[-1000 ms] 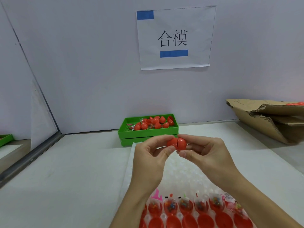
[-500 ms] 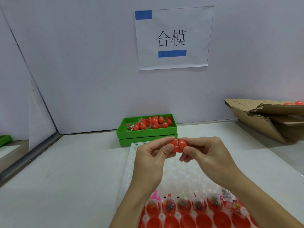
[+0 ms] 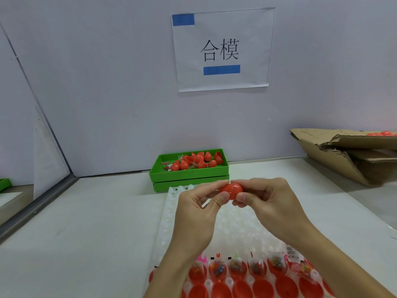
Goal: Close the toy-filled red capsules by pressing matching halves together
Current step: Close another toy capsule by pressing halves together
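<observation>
A red capsule (image 3: 231,190) is pinched between the fingertips of both hands above the white tray (image 3: 169,214). My left hand (image 3: 197,214) grips its left side and my right hand (image 3: 270,203) grips its right side; no gap shows between the halves. Along the tray's near rows sit several open red capsule halves (image 3: 217,272) holding small bagged toys, with empty red halves (image 3: 242,289) in the row in front of them.
A green tray (image 3: 189,173) with several loose red halves stands at the back by the wall. A torn cardboard box (image 3: 343,155) holding red capsules lies at the right. A paper sign hangs on the wall.
The two halves, which showed a seam between them, have been pushed together into one smooth capsule. Both hands have dropped slightly toward the tray.
</observation>
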The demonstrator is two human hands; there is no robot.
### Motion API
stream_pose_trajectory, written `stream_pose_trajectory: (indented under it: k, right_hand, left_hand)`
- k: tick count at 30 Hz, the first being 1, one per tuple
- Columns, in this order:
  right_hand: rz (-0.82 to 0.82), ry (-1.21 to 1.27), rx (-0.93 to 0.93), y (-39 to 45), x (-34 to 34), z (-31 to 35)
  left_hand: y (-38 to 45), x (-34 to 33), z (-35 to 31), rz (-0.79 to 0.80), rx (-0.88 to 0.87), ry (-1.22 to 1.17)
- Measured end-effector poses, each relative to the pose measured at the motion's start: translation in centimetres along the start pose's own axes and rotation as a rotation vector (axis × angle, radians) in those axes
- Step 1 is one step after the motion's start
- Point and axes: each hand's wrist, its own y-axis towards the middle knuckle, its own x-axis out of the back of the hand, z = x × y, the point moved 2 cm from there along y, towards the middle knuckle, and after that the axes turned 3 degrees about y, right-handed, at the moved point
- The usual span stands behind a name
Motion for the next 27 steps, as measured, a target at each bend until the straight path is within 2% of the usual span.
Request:
stream_pose_trajectory:
  k: [7, 20, 27]
  right_hand:
    - [-0.004, -0.068, 0.021, 0.0, 0.1, -0.1]
    - [0.063, -0.37, 0.139, -0.5, 0.0, 0.8]
    - [0.082, -0.408, 0.173, -0.6, -0.4, 0.9]
  left_hand:
    - [0.0, -0.2, 0.3, -0.027, -0.003, 0.009]
    - [-0.3, -0.6, 0.7, -0.06, -0.065, 0.178]
    - [-0.4, -0.6, 0.6, -0.077, -0.111, 0.237]
